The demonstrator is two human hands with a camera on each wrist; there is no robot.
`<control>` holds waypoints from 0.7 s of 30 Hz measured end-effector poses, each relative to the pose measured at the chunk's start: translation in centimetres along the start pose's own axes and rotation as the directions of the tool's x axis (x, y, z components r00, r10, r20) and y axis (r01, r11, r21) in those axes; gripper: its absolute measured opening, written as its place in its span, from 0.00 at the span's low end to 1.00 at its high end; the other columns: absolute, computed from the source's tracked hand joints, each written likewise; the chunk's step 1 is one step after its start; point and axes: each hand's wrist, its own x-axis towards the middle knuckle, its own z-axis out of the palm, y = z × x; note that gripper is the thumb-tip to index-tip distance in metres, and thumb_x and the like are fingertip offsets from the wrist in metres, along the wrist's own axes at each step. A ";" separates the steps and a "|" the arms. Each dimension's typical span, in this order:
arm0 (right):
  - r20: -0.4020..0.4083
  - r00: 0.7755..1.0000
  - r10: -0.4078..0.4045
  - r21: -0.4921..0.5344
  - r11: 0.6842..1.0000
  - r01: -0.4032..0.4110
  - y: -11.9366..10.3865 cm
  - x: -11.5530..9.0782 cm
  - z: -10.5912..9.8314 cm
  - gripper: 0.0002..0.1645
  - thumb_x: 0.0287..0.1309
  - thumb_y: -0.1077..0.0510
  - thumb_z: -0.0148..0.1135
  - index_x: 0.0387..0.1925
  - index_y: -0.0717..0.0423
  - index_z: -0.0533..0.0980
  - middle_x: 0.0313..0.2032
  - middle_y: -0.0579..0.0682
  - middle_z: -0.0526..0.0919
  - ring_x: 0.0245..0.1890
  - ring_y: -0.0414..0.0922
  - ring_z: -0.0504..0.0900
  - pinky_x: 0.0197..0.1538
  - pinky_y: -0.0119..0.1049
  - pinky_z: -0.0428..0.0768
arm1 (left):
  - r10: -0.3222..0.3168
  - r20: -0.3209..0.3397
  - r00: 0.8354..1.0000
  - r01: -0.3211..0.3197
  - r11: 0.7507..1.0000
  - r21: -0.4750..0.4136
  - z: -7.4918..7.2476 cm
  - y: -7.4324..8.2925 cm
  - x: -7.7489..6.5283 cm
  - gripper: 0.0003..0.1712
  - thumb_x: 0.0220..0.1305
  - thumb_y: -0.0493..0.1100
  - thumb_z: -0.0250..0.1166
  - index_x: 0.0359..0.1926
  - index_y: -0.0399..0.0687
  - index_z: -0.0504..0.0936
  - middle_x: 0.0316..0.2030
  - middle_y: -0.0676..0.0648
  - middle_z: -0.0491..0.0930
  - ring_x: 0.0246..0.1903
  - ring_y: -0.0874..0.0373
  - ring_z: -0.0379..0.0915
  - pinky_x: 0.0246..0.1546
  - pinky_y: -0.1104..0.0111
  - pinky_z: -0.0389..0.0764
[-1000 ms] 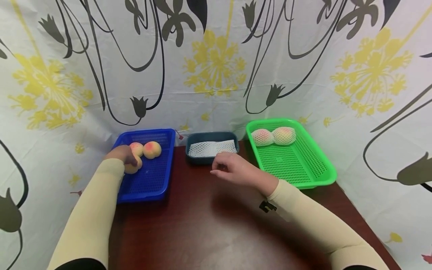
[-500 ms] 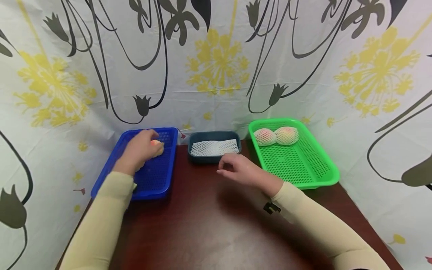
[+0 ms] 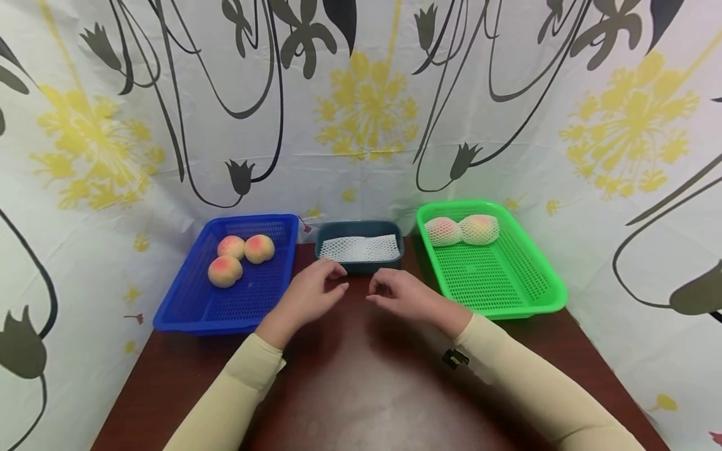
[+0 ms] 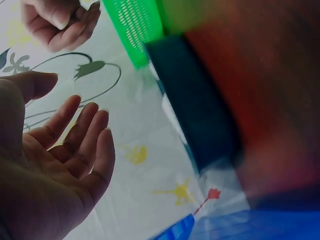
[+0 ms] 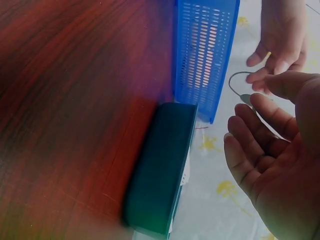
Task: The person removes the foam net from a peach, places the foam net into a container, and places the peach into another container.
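My left hand (image 3: pixel 309 293) hovers over the table just in front of the small dark teal tray (image 3: pixel 361 267), fingers loosely bent and holding nothing. Facing it, my right hand (image 3: pixel 403 293) hangs at the tray's right front, also relaxed with nothing in it. White foam fruit nets (image 3: pixel 361 248) lie in the tray. In the blue basket (image 3: pixel 225 324) on the left are three bare peaches (image 3: pixel 225 271). Two peaches in foam nets (image 3: pixel 479 229) sit at the back of the green basket (image 3: pixel 502 311). The left wrist view shows the left palm (image 4: pixel 60 165) with its fingers apart.
The dark red-brown wooden table (image 3: pixel 350 388) carries all three containers along its back. A white cloth with grey and yellow flowers (image 3: pixel 366 113) hangs behind and at both sides.
My left hand was over the peaches in the blue basket and has moved right and toward me, to the front of the tray. The three peaches are now uncovered. My right hand has barely moved.
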 end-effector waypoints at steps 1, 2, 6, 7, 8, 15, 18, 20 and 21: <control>-0.004 1.000 -0.001 -0.002 1.000 0.001 0.0 -0.1 0.0 0.06 0.64 0.48 0.68 0.38 0.36 0.78 0.34 0.32 0.79 0.32 0.36 0.76 0.37 0.32 0.79 | -0.003 0.003 1.000 0.003 1.000 0.001 0.3 0.1 0.0 0.14 0.66 0.53 0.68 0.49 0.56 0.82 0.45 0.57 0.78 0.46 0.63 0.76 0.51 0.63 0.79; -0.008 1.000 -0.002 -0.007 1.000 0.002 0.1 -0.1 -0.1 0.06 0.64 0.48 0.68 0.38 0.36 0.78 0.34 0.32 0.79 0.32 0.36 0.76 0.37 0.32 0.79 | -0.004 0.003 1.000 0.004 1.000 0.003 0.4 0.2 0.0 0.14 0.66 0.53 0.68 0.49 0.56 0.82 0.45 0.57 0.78 0.46 0.63 0.76 0.51 0.63 0.79; -0.038 0.999 -0.017 -0.040 0.999 0.015 0.5 -0.3 -0.7 0.06 0.64 0.47 0.68 0.38 0.37 0.77 0.34 0.33 0.79 0.32 0.36 0.76 0.37 0.31 0.78 | 0.019 -0.010 1.000 -0.019 1.000 -0.007 0.8 0.6 0.3 0.13 0.66 0.52 0.68 0.49 0.55 0.82 0.44 0.57 0.78 0.45 0.63 0.76 0.50 0.62 0.80; -0.046 0.999 -0.019 -0.047 0.999 0.017 0.7 -0.4 -0.9 0.06 0.64 0.47 0.68 0.37 0.37 0.78 0.34 0.33 0.79 0.32 0.37 0.77 0.37 0.32 0.78 | 0.028 -0.012 1.000 -0.028 1.000 -0.013 0.9 0.7 0.4 0.13 0.66 0.52 0.69 0.48 0.55 0.82 0.44 0.58 0.78 0.45 0.63 0.76 0.50 0.62 0.80; -0.055 0.998 -0.018 -0.051 0.999 0.016 0.8 -0.4 -1.3 0.06 0.64 0.47 0.68 0.37 0.38 0.78 0.34 0.34 0.79 0.32 0.38 0.77 0.37 0.32 0.78 | 0.041 -0.014 0.999 -0.041 0.999 -0.020 1.1 0.8 0.5 0.13 0.66 0.51 0.69 0.48 0.56 0.82 0.43 0.58 0.79 0.45 0.63 0.76 0.50 0.63 0.80; -0.116 0.993 0.014 -0.062 0.998 -0.021 2.8 -1.8 -4.4 0.07 0.64 0.50 0.69 0.38 0.45 0.79 0.35 0.38 0.80 0.33 0.40 0.77 0.37 0.35 0.78 | 0.194 -0.034 0.980 -0.196 0.978 -0.073 3.3 2.6 2.3 0.08 0.66 0.49 0.69 0.44 0.57 0.82 0.40 0.60 0.78 0.42 0.67 0.76 0.49 0.68 0.79; -0.134 0.990 0.035 -0.042 0.998 -0.041 3.9 -2.6 -5.8 0.06 0.65 0.50 0.69 0.38 0.46 0.79 0.35 0.39 0.81 0.33 0.39 0.77 0.36 0.37 0.78 | 0.257 -0.047 0.965 -0.260 0.962 -0.078 4.5 3.7 3.3 0.07 0.66 0.49 0.68 0.43 0.57 0.83 0.40 0.60 0.78 0.42 0.67 0.75 0.49 0.69 0.78; -0.144 0.988 0.059 -0.037 0.997 -0.065 4.6 -3.1 -6.7 0.06 0.66 0.50 0.68 0.38 0.44 0.79 0.35 0.39 0.81 0.33 0.38 0.77 0.36 0.37 0.78 | 0.287 -0.045 0.957 -0.289 0.954 -0.083 5.2 4.5 4.0 0.07 0.67 0.50 0.66 0.43 0.57 0.82 0.40 0.60 0.77 0.42 0.67 0.74 0.49 0.70 0.78; -0.152 0.986 0.067 -0.037 0.997 -0.074 4.9 -3.4 -7.1 0.05 0.66 0.50 0.67 0.38 0.45 0.79 0.34 0.39 0.81 0.34 0.39 0.78 0.36 0.37 0.78 | 0.301 -0.042 0.953 -0.303 0.949 -0.081 5.7 4.9 4.3 0.07 0.67 0.50 0.66 0.43 0.57 0.82 0.41 0.60 0.77 0.42 0.67 0.74 0.49 0.71 0.77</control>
